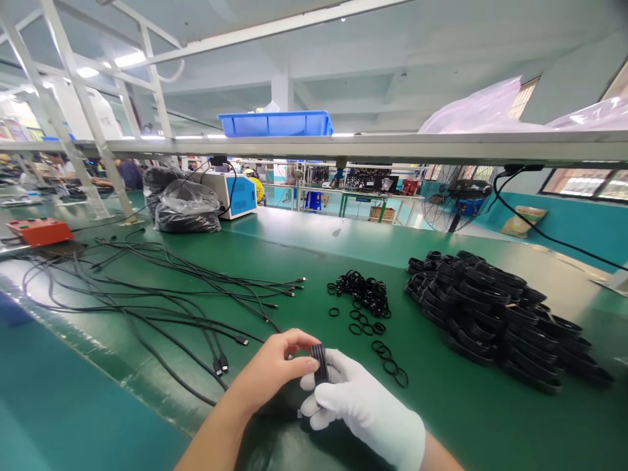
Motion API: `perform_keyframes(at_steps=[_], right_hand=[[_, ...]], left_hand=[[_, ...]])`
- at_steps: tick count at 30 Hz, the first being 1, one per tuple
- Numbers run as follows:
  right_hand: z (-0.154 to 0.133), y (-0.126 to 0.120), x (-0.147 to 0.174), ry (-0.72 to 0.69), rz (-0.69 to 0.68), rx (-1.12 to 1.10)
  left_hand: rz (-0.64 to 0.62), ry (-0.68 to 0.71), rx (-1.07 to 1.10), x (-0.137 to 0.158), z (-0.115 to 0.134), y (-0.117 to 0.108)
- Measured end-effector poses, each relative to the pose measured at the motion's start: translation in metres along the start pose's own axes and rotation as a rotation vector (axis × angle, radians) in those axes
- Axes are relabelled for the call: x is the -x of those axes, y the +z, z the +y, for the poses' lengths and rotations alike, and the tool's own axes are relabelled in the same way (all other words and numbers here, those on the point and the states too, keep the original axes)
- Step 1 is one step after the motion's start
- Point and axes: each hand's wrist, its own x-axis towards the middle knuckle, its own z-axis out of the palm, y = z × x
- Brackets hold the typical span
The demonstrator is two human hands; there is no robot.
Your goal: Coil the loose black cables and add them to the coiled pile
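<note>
A small bundle of black cable (319, 362), wound into tight side-by-side turns, is pinched above the table's near side. My left hand (275, 366), bare, grips it between thumb and fingers. From the right, my right hand (360, 400), in a white glove, also closes on the bundle. A small connector end shows below the gloved fingers. Just beyond lie loose black rings (387, 360) and a heap of similar small rings (366, 291). Loose black cables (191, 320) with plug ends stretch across the table left of my hands.
A large pile of coiled black cables (485, 307) covers the green table's (294, 252) right side. At the back left are a plastic-wrapped bundle (186, 206) and a blue-white machine (240, 196). An orange box (39, 231) sits far left. Overhead, a shelf (383, 145) carries a blue tray (277, 124).
</note>
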Motion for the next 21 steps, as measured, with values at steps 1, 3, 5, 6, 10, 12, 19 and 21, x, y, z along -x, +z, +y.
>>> perform_keyframes(at_steps=[1,3,5,6,10,12,19,21], right_hand=[[-0.001,0.001,0.000,0.005,0.016,-0.008],[-0.003,0.003,0.001,0.005,0.006,-0.082],[-0.005,0.004,0.002,-0.010,-0.050,-0.161],[-0.005,0.004,0.003,-0.016,-0.082,-0.176],[-0.006,0.005,0.004,-0.016,-0.117,-0.086],[-0.006,0.005,0.005,-0.007,-0.074,-0.037],[-0.013,0.008,0.010,0.046,-0.064,0.138],[-0.015,0.011,0.010,0.077,0.015,0.198]], left_hand=[[0.051,0.005,-0.029,0.002,0.003,0.001],[0.195,0.016,-0.065,0.008,0.006,0.004],[0.256,-0.004,-0.072,0.016,0.007,0.009],[0.222,-0.025,-0.063,0.020,0.007,0.011],[-0.025,-0.046,-0.036,0.027,0.005,0.020],[-0.047,-0.039,-0.061,0.027,0.005,0.022],[-0.038,-0.019,-0.244,0.030,0.003,0.021],[-0.043,-0.011,-0.247,0.031,0.001,0.020]])
